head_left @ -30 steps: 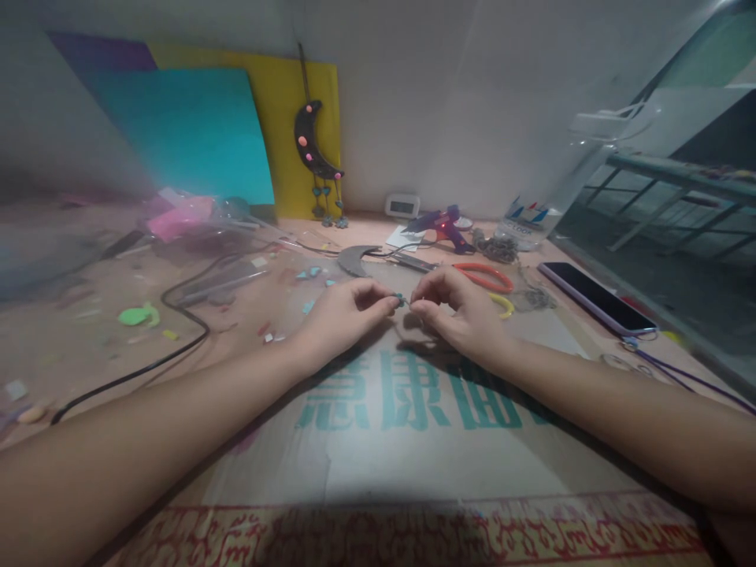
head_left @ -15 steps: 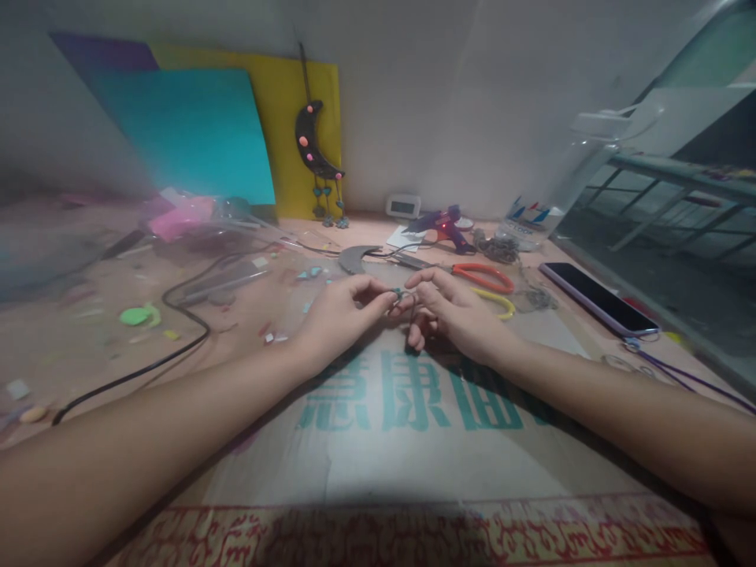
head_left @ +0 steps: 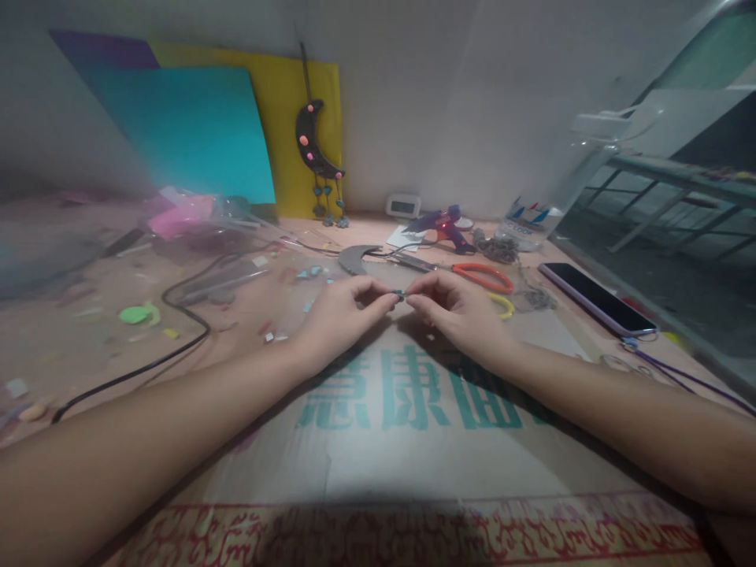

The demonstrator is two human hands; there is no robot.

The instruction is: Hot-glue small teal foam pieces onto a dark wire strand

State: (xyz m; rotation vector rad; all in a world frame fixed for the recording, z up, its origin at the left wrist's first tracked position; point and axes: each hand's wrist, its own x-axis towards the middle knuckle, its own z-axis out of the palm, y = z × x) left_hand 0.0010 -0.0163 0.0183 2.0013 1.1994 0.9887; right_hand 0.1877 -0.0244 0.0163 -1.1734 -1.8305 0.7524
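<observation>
Between the fingertips of my left hand is a small dark teal piece, too small to make out fully. The thumb and forefinger of my right hand are pinched together at its right side, on what looks like a thin dark string whose run is mostly hidden. Both hands hover over a printed sheet with green characters. Just behind them lie a grey crescent and scissors with an orange handle. A few light-blue scraps lie beyond my left hand.
A glue gun with a red light sits at the back near a small white display. On the right are a phone and a clear bottle. A black cord crosses the left. A decorated moon hangs behind.
My right hand's fingers have closed from a spread, loose pose into a pinch beside the teal piece. The visible string loop at those fingers is no longer seen. My left hand has barely moved.
</observation>
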